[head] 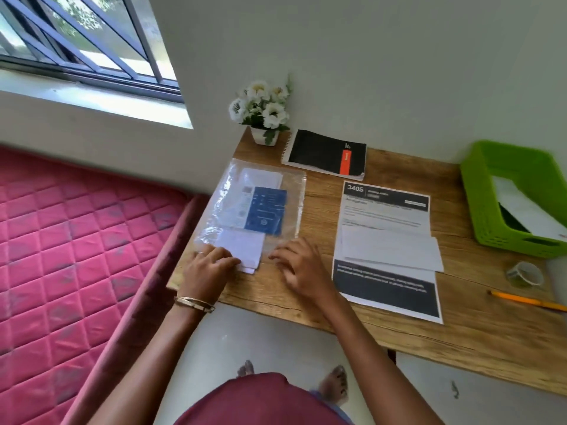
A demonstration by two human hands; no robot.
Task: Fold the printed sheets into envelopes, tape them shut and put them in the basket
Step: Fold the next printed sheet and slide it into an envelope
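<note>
A clear plastic sleeve lies on the wooden table at its left end, holding a blue card and white papers. A small white folded paper sticks out of the sleeve's near edge. My left hand rests with its fingertips on that paper's left corner. My right hand hovers just right of it, fingers spread, holding nothing. A printed sheet with dark bands lies to the right, with a folded white sheet on top. The green basket at far right holds white paper.
A roll of clear tape and a yellow pencil lie near the right front. A black spiral notebook and a white flower pot stand at the back by the wall. A pink mattress lies left of the table.
</note>
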